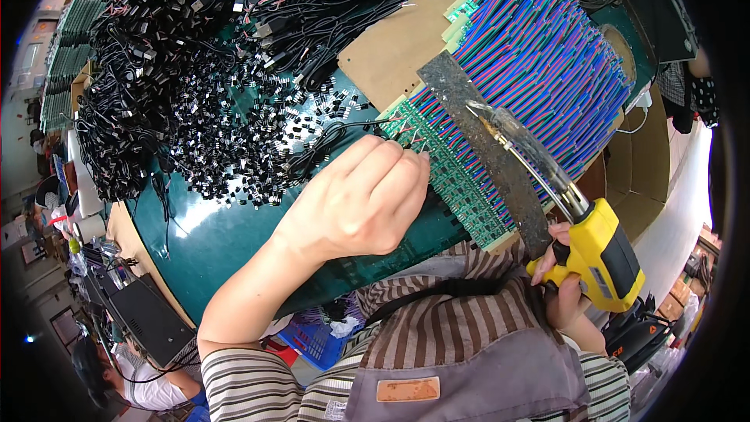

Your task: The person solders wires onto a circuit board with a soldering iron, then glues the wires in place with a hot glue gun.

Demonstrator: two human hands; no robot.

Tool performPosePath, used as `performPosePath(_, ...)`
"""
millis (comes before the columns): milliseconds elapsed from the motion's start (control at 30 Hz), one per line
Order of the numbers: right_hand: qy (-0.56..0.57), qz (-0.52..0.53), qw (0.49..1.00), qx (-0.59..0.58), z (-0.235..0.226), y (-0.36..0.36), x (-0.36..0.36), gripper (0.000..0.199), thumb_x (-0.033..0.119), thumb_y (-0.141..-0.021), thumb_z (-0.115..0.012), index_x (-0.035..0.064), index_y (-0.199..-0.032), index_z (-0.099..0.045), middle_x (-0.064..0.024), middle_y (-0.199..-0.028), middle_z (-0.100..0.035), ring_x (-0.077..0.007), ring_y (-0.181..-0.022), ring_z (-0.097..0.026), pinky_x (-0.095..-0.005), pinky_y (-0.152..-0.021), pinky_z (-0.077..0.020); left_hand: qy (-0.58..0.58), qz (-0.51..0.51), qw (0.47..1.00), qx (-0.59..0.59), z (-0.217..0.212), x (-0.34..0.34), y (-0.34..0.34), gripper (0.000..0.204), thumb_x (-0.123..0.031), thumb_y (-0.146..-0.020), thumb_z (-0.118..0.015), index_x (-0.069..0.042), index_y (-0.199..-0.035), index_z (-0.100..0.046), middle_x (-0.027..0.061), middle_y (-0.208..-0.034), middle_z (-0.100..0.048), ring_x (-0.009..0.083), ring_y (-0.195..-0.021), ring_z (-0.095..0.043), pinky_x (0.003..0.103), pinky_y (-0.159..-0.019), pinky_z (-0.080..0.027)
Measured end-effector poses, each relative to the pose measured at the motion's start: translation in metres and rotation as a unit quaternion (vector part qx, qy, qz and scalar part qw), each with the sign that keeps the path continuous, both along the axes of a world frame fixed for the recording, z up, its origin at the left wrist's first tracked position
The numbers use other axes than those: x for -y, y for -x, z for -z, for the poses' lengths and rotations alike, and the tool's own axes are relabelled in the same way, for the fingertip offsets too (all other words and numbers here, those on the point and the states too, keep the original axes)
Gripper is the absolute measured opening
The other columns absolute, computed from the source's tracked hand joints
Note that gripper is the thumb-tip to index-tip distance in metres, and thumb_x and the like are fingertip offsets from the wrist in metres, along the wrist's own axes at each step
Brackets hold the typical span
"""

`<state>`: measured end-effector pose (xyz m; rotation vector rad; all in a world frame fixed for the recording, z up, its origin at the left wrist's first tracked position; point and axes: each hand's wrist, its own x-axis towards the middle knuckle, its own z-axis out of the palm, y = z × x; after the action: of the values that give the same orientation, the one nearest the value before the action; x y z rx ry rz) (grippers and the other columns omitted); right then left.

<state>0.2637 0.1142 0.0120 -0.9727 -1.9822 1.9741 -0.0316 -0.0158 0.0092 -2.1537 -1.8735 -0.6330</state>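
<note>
The hot tip of the yellow soldering gun point(595, 254) points toward 11 o'clock, near the left hand point(361, 202), so I think a slip could burn a finger or melt the coloured wires point(539, 70) at 1 o'clock. The left hand is curled almost shut, and its fingertips seem to pinch a thin black wire point(328, 141) down on the row of small green boards point(441, 176) in the middle. The right hand point(564, 281), at 4 o'clock, is wrapped tight around the gun's handle.
</note>
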Motion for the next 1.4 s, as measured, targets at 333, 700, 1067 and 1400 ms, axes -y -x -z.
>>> performPosePath(333, 0.006, 0.019, 0.999, -0.039, 0.002, 0.006, 0.002, 0.070, 0.061, -0.094, -0.049, -0.0004, -0.128, -0.040, -0.0133, -0.117, -0.046, -0.0115, -0.064, -0.049, -0.0263, -0.056, -0.0446, -0.067, -0.210, 0.962, 0.161, 0.009, -0.059, 0.068, 0.022, -0.014, -0.086, -0.069, -0.002, -0.104, -0.071, 0.0123, -0.106, -0.068, 0.0268, -0.093, -0.067, 0.034, -0.084, -0.053)
performPosePath(700, 0.001, 0.010, 1.000, 0.020, -0.008, 0.009, 0.000, 0.091, 0.073, -0.088, -0.044, -0.0023, -0.138, -0.042, -0.0011, -0.080, -0.054, -0.0108, -0.069, -0.051, -0.0262, -0.067, -0.0433, 0.041, -0.133, 0.959, 0.246, -0.014, -0.063, 0.087, 0.014, -0.012, -0.084, -0.069, -0.002, -0.093, -0.072, 0.0087, -0.086, -0.072, 0.0180, -0.079, -0.068, 0.029, -0.076, -0.050)
performPosePath(1067, -0.025, 0.006, 0.999, -0.036, 0.001, -0.008, 0.006, 0.080, 0.066, -0.088, -0.056, 0.0002, -0.133, -0.041, -0.0042, -0.090, -0.055, -0.0101, -0.069, -0.050, -0.0247, -0.062, -0.0419, 0.041, -0.054, 0.996, 0.063, -0.011, -0.004, 0.002, 0.031, -0.008, -0.065, -0.076, -0.008, -0.096, -0.069, 0.0008, -0.086, -0.062, 0.0189, -0.080, -0.060, 0.039, -0.078, -0.041)
performPosePath(1400, -0.179, -0.009, 0.982, -0.053, 0.009, -0.012, -0.002, 0.034, 0.032, -0.084, -0.065, -0.0002, -0.096, -0.068, -0.0122, -0.091, -0.064, -0.0284, -0.079, -0.062, -0.0368, -0.070, -0.0496, -0.044, -0.048, 0.997, -0.027, 0.007, -0.002, -0.008, 0.025, -0.007, -0.069, -0.073, 0.001, -0.092, -0.070, 0.0053, -0.080, -0.063, 0.0182, -0.072, -0.061, 0.034, -0.066, -0.047)
